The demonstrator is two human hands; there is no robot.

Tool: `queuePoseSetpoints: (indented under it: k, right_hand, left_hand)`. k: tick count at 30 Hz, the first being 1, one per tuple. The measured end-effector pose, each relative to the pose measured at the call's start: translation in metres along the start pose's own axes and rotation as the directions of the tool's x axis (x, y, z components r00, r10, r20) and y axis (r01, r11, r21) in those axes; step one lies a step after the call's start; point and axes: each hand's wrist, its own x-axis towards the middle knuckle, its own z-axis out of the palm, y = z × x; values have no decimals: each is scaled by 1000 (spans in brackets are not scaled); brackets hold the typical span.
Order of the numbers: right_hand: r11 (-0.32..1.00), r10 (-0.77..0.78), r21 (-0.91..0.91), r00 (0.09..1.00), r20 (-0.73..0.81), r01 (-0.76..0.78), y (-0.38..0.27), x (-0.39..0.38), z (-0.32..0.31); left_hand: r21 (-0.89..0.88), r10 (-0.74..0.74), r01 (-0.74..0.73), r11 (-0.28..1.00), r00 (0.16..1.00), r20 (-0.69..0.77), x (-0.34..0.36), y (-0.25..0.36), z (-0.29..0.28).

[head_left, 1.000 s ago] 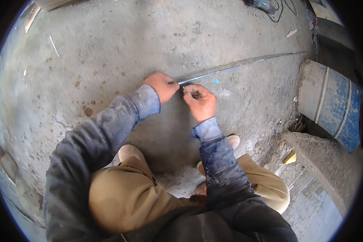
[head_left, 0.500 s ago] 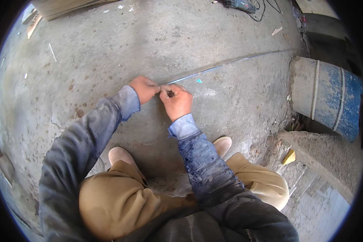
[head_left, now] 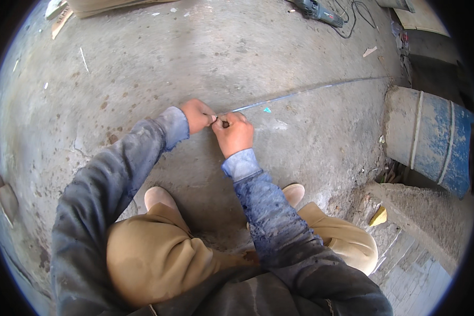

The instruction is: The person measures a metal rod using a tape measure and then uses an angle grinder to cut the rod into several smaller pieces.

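Observation:
Both of my hands meet a little above the middle of the view, over the concrete floor. My left hand (head_left: pixel 197 116) is closed in a pinch, its thumb and finger almost touching the other hand. Beside it my right hand (head_left: pixel 235 135) is pinched too, fingers curled with a small gap at the thumb. Between them is the near end of a long thin bluish-grey strip (head_left: pixel 279 98), which runs off to the far right. Whether it is wire or a narrow rod I cannot tell. My fingers cover its end.
A corded angle grinder (head_left: pixel 321 13) lies at the far right. A worn blue barrel (head_left: pixel 429 138) rests on its side at the right, above a concrete ledge (head_left: pixel 416 210) with a yellow scrap (head_left: pixel 378 216). A teal scrap (head_left: pixel 267 110) lies near the strip.
The whole view has shifted slightly, with floor things appearing a bit lower and further right. Both hands stay pinched together at the strip's end.

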Motion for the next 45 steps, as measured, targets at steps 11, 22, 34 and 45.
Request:
queuePoseSetpoints:
  k: [11, 22, 34, 45]
  right_hand:
    - [975, 126, 187, 992, -12, -122, -2, -3, -8]
    - [987, 104, 124, 994, 19, -105, -5, 2, 0]
    - [988, -81, -97, 947, 311, 117, 36, -11, -21]
    - [970, -10, -222, 931, 366, 97, 62, -5, -25]
  left_hand:
    - [9, 19, -19, 1000, 1000, -4, -2, 2, -2]
    - [-22, -42, 42, 999, 999, -17, -5, 8, -5]
    - [395, 267, -167, 903, 940, -213, 19, 3, -46]
    - [538, 343, -132, 832, 886, -313, 22, -18, -50]
